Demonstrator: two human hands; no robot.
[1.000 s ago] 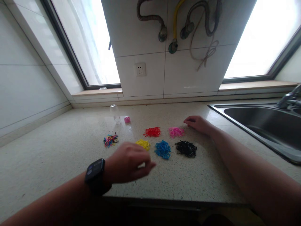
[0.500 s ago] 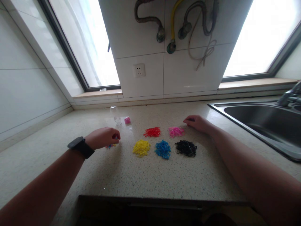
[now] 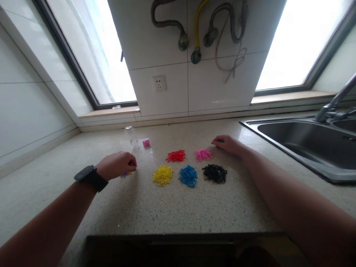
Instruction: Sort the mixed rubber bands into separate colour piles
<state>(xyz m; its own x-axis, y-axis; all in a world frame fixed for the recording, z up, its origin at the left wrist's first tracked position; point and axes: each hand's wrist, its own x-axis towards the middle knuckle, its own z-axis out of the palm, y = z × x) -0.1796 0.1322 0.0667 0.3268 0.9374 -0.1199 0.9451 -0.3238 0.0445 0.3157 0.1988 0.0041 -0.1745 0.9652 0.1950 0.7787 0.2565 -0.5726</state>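
We face a white tiled wall (image 3: 174, 94) between a left window (image 3: 83, 48) and a right window (image 3: 299, 44), both bright with pale daylight. On it we see a power socket (image 3: 159, 84), two corrugated hoses (image 3: 167, 23) and a yellow hose (image 3: 196, 29). Our speckled tabletop (image 3: 178, 211) holds a stainless-steel sink (image 3: 306, 148) at right, beside a chrome faucet (image 3: 328, 109).

Up on the tiled wall (image 3: 169, 100) facing you: a socket (image 3: 159, 83), and above it 2 ribbed metal hoses (image 3: 167, 23) on valves, w/ a yellow pipe (image 3: 197, 29) btwn them. A thin looped cord (image 3: 235, 68) hangs nr the R-hand hose. You've a bright window (image 3: 91, 55) each side; the L one has a dark handle (image 3: 121, 56) and a small clear item, too small to ID, on its sill (image 3: 129, 110). To your R: s/steel sink (image 3: 303, 141) w/ a chrome tap (image 3: 324, 113) at its back edge.
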